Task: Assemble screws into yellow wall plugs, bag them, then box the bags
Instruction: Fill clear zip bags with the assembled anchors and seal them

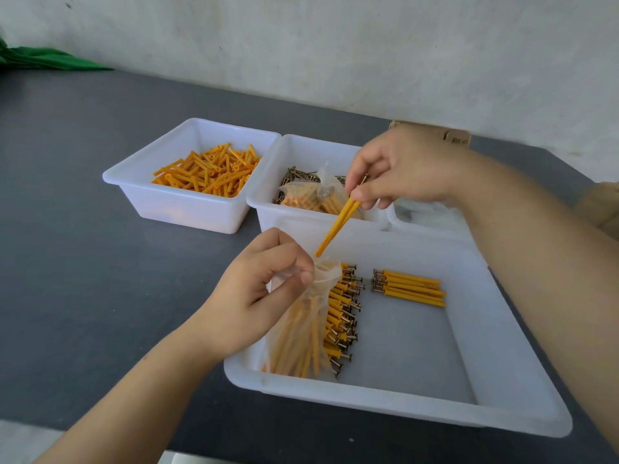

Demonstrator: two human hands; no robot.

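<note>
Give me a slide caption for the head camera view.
Right hand lowers assembled plugs toward the bag the left hand holds open.

I am at a small packing bench in a plain workshop. A dark grey worktop [100, 195] meets a bare, scuffed white wall [335, 45]. White plastic bins [187, 209] hold sorted yellow wall plugs [207, 172] and loose screws [298, 175], and a cardboard box [455, 137] sits at the back.
</note>
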